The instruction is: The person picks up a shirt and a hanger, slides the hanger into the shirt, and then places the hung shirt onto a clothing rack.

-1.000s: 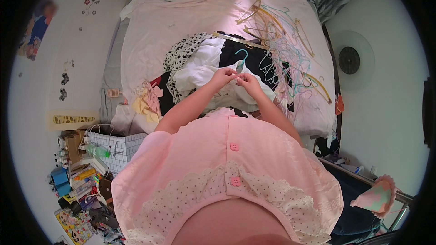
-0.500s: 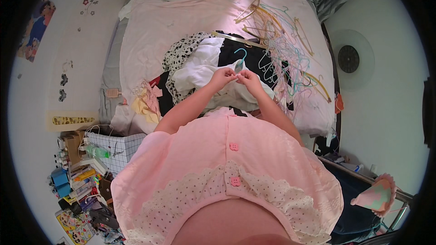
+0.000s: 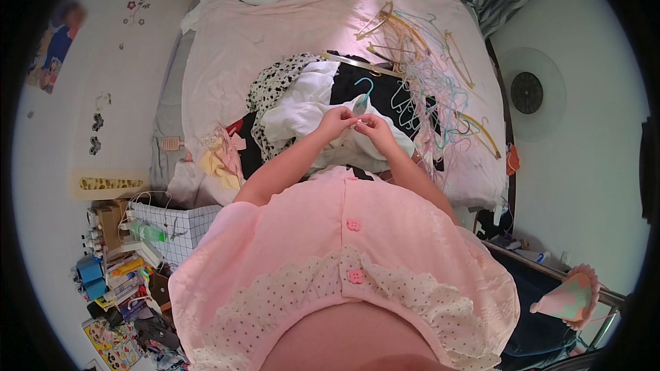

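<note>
A white garment (image 3: 295, 115) lies bunched on the bed in front of me, with a teal clothes hanger (image 3: 370, 85) in its neck opening and the hook pointing away from me. My left hand (image 3: 336, 123) pinches the garment's neck edge, fingers closed. Close beside it, my right hand (image 3: 377, 132) pinches the same edge from the other side, fingertips nearly meeting the left ones. What small part lies between the fingertips is too small to make out. Under and around the white garment are a black garment (image 3: 355, 75) and a black-and-white patterned one (image 3: 278, 72).
A tangled heap of hangers (image 3: 430, 75) spreads over the bed's right side. Small pink and yellow clothes (image 3: 223, 154) and a pink hairbrush (image 3: 172, 143) lie to the left. A checked storage box (image 3: 182, 223) stands at lower left, a fan (image 3: 527, 92) at right.
Both hands stay at the garment's neck edge. The fingertips have shifted slightly and the right hand has curled in a little; the hanger hook has tilted slightly.
</note>
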Available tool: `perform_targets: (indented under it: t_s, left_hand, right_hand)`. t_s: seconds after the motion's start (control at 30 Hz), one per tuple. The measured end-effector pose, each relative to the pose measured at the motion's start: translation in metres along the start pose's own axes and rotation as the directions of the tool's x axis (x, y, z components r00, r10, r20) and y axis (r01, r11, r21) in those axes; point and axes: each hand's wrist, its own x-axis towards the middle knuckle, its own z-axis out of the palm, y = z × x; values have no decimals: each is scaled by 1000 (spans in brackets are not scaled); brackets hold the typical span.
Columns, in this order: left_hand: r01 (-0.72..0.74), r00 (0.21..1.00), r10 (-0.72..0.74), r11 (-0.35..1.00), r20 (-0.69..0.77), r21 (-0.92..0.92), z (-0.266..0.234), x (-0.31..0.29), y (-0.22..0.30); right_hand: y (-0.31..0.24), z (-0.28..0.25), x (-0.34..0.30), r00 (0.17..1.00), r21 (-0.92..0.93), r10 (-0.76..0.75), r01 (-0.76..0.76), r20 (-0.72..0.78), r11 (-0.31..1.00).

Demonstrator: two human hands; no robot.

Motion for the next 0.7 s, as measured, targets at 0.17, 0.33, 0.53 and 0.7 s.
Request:
perform_targets:
  t_s: [0.17, 0.33, 0.53, 0.7]
  left_hand:
    - [4, 1000, -2, 988, 14, -157, -5, 0, -11]
    - [-58, 998, 56, 946, -15, -319, -4, -5, -5]
    - [118, 988, -139, 957, -60, -266, -6, -8, 5]
    - [139, 985, -159, 962, -66, -233, -5, -7, 9]
  right_hand:
    - [-2, 3, -1, 997, -115, -43, 34, -70, 993]
    - [-12, 8, -5, 955, -583, -285, 188, -78, 791]
    - [-30, 15, -12, 881, -796, -461, 351, 103, 494]
    - [-36, 19, -15, 873, -814, -468, 368, 136, 450]
